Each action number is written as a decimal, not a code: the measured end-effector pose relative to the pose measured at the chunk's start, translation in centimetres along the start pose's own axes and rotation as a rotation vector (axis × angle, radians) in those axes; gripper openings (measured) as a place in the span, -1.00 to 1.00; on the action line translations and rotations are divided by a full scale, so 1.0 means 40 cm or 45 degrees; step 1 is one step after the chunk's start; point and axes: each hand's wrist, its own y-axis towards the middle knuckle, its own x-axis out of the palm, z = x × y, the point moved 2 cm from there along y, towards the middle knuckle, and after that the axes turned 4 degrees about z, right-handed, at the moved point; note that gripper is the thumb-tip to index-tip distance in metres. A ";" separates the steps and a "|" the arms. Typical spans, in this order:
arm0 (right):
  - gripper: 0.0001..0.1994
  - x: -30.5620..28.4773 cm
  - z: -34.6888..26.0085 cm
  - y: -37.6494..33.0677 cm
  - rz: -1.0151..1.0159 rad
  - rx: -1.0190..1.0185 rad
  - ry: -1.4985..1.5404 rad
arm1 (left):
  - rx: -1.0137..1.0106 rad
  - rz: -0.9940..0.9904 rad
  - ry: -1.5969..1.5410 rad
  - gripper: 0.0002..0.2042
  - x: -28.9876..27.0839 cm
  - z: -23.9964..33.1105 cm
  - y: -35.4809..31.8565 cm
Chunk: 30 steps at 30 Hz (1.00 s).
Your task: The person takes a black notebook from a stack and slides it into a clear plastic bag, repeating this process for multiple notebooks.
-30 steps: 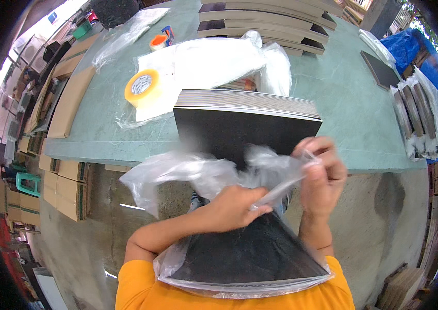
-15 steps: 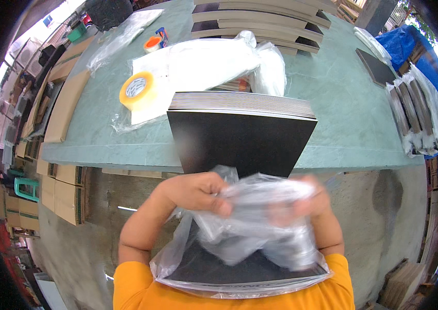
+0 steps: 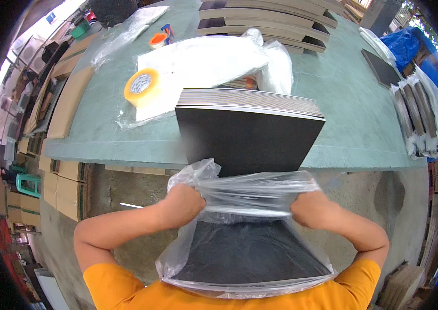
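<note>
Both of my hands grip the clear plastic bag and stretch its mouth tight between them. My left hand is closed on the bunched left side, my right hand on the right side. Inside the bag, close to my body, is a flat black panel. Just beyond my hands, a thick black stack of boards with pale layered edges rises at the table's near edge. The plastic overlaps its lower end, so I cannot tell whether stack and panel join.
On the green table lie a clear tape roll, white plastic sheets and an orange-cored tape dispenser. Stacked boards stand at the back, wrapped panels at the right. Flat cardboard rests at the left.
My hands have spread apart, elbows swinging outward. The crumpled, blurred plastic between them is now pulled taut across, showing more of the black panel below.
</note>
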 end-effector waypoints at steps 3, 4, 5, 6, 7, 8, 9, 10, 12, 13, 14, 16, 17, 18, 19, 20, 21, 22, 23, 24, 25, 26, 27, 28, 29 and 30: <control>-0.92 -0.110 0.076 -0.040 0.627 0.523 0.916 | -0.054 -0.004 -0.072 -0.96 0.007 0.022 -0.011; -0.91 -0.119 0.088 -0.052 1.082 0.644 0.939 | 0.071 0.087 -0.227 -0.93 -0.013 0.024 -0.018; -0.90 -0.119 0.099 -0.073 1.537 0.770 0.947 | 0.067 0.209 -0.528 -0.92 -0.053 0.019 -0.033; -0.91 -0.118 0.121 -0.075 1.780 0.775 0.898 | 0.060 0.332 -0.830 -0.91 -0.101 0.011 -0.056; -0.88 -0.108 0.149 -0.088 2.029 0.821 0.823 | 0.095 0.443 -1.127 -0.89 -0.135 -0.010 -0.058; -0.84 -0.103 0.164 -0.083 2.280 0.824 0.765 | -0.397 0.762 -1.358 -0.88 -0.136 -0.068 -0.085; -0.81 -0.098 0.120 -0.055 1.988 0.710 0.495 | -0.908 1.079 -1.548 -0.82 -0.128 -0.132 -0.121; -0.74 -0.096 0.066 -0.005 1.772 0.428 0.531 | -1.174 1.258 -1.151 -0.77 -0.128 -0.197 -0.141; -0.63 -0.099 0.043 0.038 1.708 0.297 0.443 | -1.258 1.514 -0.543 -0.68 -0.130 -0.270 -0.127; -0.57 -0.107 0.065 0.040 1.863 0.428 0.340 | -1.112 1.614 -0.352 -0.66 -0.140 -0.269 -0.103; -0.52 -0.112 0.083 0.036 2.015 0.564 0.231 | -0.958 1.702 -0.161 -0.63 -0.153 -0.258 -0.083; -0.44 -0.103 0.117 0.022 1.873 0.733 0.125 | -0.832 1.489 -0.131 -0.62 -0.196 -0.195 -0.046; -0.39 -0.101 0.126 0.015 1.794 0.811 0.071 | -0.774 1.383 -0.120 -0.60 -0.210 -0.167 -0.038; -0.41 -0.101 0.119 0.004 1.807 0.880 0.101 | -0.736 1.409 -0.079 -0.57 -0.206 -0.162 -0.038; -0.43 -0.085 0.116 -0.012 1.863 0.837 0.221 | -0.693 1.442 -0.034 -0.54 -0.206 -0.162 -0.040; -0.46 -0.057 0.114 -0.028 1.910 0.795 0.349 | -0.648 1.467 0.009 -0.50 -0.202 -0.162 -0.043; -0.48 -0.041 0.116 -0.039 1.956 0.751 0.477 | -0.615 1.505 -0.087 -0.51 -0.192 -0.164 -0.053; -0.61 -0.061 0.107 -0.053 2.081 0.700 0.509 | -0.579 1.534 -0.187 -0.52 -0.179 -0.162 -0.066; -0.65 -0.053 0.125 -0.064 2.016 0.532 0.892 | -0.543 1.560 -0.288 -0.52 -0.177 -0.162 -0.072; -0.68 -0.037 0.150 -0.083 1.924 0.356 1.265 | -0.455 1.600 -0.406 -0.59 -0.186 -0.162 -0.082; -0.72 -0.020 0.168 -0.102 1.807 0.184 1.621 | -0.342 1.556 -0.885 -0.60 -0.189 -0.170 -0.092; -0.87 -0.004 0.182 -0.103 1.583 -0.006 2.121 | -0.216 1.464 -1.364 -0.61 -0.184 -0.182 -0.105; -0.85 0.020 0.184 -0.102 1.409 -0.098 2.288 | -0.084 1.325 -1.835 -0.62 -0.170 -0.188 -0.107; -0.80 0.047 0.188 -0.094 1.223 -0.212 2.442 | -0.042 1.211 -2.123 -0.62 -0.152 -0.177 -0.107; -0.75 0.081 0.186 -0.083 1.033 -0.320 2.594 | -0.001 1.065 -2.408 -0.62 -0.122 -0.163 -0.102; -0.70 0.107 0.168 -0.068 0.923 -0.351 2.682 | 0.037 0.897 -2.685 -0.62 -0.083 -0.152 -0.100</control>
